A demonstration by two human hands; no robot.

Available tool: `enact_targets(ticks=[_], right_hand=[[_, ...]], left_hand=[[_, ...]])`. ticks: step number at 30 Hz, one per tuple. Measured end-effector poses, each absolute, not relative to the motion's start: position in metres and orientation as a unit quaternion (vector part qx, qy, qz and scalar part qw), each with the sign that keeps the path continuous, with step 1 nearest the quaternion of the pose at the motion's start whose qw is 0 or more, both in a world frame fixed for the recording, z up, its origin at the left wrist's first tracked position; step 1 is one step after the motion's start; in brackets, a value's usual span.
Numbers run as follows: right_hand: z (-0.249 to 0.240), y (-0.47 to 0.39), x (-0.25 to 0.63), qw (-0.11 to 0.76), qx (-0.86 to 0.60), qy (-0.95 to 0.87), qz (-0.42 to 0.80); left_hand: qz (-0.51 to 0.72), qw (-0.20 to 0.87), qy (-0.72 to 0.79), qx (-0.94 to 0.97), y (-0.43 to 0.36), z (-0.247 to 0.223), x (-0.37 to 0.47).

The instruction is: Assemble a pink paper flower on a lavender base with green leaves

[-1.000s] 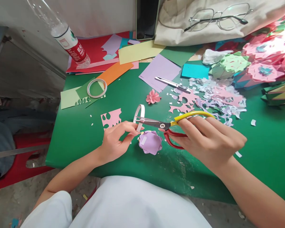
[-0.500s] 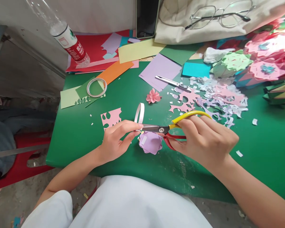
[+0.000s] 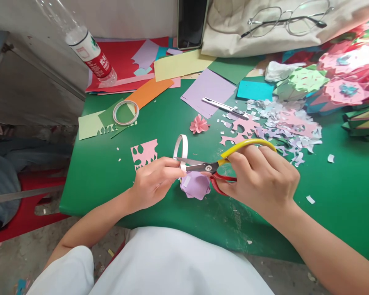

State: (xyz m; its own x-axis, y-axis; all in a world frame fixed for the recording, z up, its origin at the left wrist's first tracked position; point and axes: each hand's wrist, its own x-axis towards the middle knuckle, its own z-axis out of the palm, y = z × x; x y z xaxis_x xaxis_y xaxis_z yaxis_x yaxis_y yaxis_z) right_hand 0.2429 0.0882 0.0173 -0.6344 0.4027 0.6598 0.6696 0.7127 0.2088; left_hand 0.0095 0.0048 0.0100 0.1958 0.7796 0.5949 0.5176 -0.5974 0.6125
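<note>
My left hand [image 3: 155,178] pinches a white tape roll [image 3: 185,148] near its lower edge, and the roll stands upright above the fingertips. In my right hand [image 3: 260,178] are scissors [image 3: 208,167] with one yellow and one red handle. Their blades are parted and point left, at the tape by my left fingertips. Just below the blades lies a purple paper flower shape [image 3: 195,186] with a small white piece on it. A pink paper flower [image 3: 199,123] rests on the green table [image 3: 160,123] farther back.
Paper scraps [image 3: 295,127] and a cutter [image 3: 224,107] lie at the back right, near folded paper flowers [image 3: 346,92]. A bottle [image 3: 95,59], another tape roll [image 3: 126,112] and coloured sheets are at the back left. Glasses [image 3: 287,20] rest on a cloth bag.
The scissor blades have opened and reach around the tape. My right hand has shifted slightly left, and my left fingers have closed more around the tape's lower part.
</note>
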Motion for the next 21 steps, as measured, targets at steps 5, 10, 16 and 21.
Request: enact_targets(ticks=[5,10,16,21], right_hand=[[0.023,0.088,0.244,0.332,-0.296,-0.86,-0.251],[0.028,0.084,0.246,0.336,-0.279,-0.854,-0.283],[0.025,0.095,0.254,0.339,-0.316,-0.831,-0.308],[0.011,0.103,0.26,0.306,-0.37,-0.84,-0.253]], left_hand=[[0.486,0.139,0.415,0.757,0.005,0.009,0.009],[0.507,0.159,0.403,0.745,0.008,0.008,0.009],[0.489,0.192,0.399,0.751,0.009,0.014,0.007],[0.34,-0.038,0.53,0.775,0.011,0.014,-0.012]])
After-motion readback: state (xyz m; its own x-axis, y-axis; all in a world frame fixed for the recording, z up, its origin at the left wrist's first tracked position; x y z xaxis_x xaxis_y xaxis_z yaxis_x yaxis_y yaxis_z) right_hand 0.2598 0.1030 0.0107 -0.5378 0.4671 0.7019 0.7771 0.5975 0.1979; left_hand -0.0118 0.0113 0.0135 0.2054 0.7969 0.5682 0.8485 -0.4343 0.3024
